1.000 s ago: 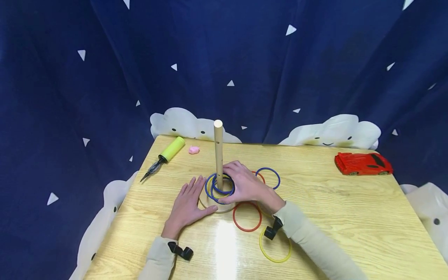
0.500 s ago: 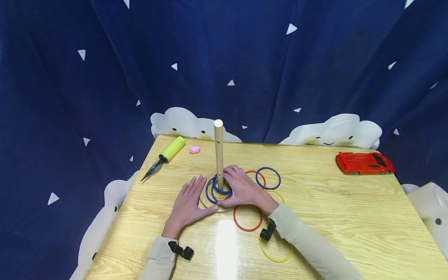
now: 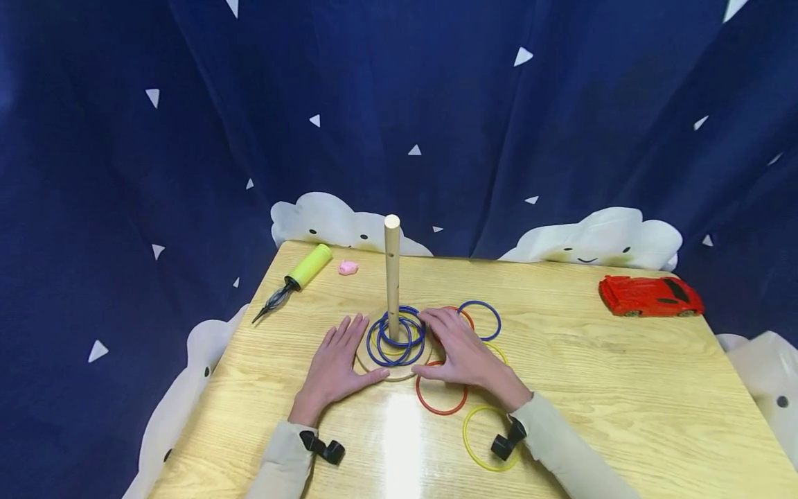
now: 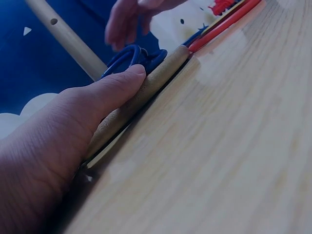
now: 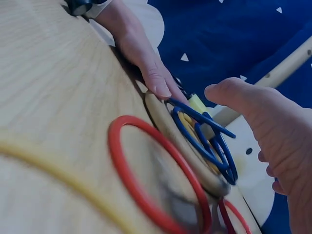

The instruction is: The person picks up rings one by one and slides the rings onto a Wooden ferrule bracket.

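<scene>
An upright wooden peg [image 3: 392, 277] stands on a round wooden base [image 3: 399, 374]. Several blue rings [image 5: 229, 168] and a yellow one lie loosely overlapped around its foot. My left hand [image 3: 337, 364] rests against the base's left side, fingers straight and spread, with the thumb [image 4: 114, 87] lying on top of the base edge in the left wrist view. On the other side my right hand [image 3: 461, 350] hovers beside the base with nothing in its grasp, thumb and fingers apart, just right of the rings.
Around the right forearm lie a red ring [image 3: 442, 414], a yellow ring [image 3: 491, 470] and a blue ring [image 3: 501, 321], with another red and yellow ring partly hidden. A yellow-green hand pump [image 3: 309, 267], a small pink toy [image 3: 348, 268] and a red toy car [image 3: 648, 296] sit farther back.
My right hand has let go of the blue rings and drawn back to the right. The rings now lie spread around the peg. My left hand stays where it was.
</scene>
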Demonstrator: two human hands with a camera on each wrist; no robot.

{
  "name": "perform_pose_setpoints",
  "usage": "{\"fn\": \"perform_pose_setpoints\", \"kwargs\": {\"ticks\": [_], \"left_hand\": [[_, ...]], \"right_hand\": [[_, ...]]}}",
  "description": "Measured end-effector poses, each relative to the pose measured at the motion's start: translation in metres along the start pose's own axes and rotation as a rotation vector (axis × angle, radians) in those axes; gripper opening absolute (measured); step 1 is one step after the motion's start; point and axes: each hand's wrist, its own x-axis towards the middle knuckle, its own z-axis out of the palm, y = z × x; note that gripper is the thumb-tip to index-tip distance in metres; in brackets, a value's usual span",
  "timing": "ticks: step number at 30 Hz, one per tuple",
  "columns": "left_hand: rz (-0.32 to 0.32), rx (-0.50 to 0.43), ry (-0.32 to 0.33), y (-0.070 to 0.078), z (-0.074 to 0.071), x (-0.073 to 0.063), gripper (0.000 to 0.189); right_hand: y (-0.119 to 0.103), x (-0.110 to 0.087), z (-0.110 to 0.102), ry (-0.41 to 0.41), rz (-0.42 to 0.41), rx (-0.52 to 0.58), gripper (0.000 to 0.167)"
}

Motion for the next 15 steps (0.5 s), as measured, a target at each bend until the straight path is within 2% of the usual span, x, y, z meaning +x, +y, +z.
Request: {"fn": "perform_pose_setpoints", "kwargs": {"ticks": [8,15], "left_hand": [[-0.003,-0.006,-0.012,0.002,0.000,-0.001,0.118],[-0.006,-0.002,-0.013,0.001,-0.001,0.000,0.118]], "right_hand": [[-0.001,-0.052,-0.013,0.021,0.096,0.017,0.097],[-0.003,-0.093,-0.024,0.048,0.161,-0.016,0.091]]}}
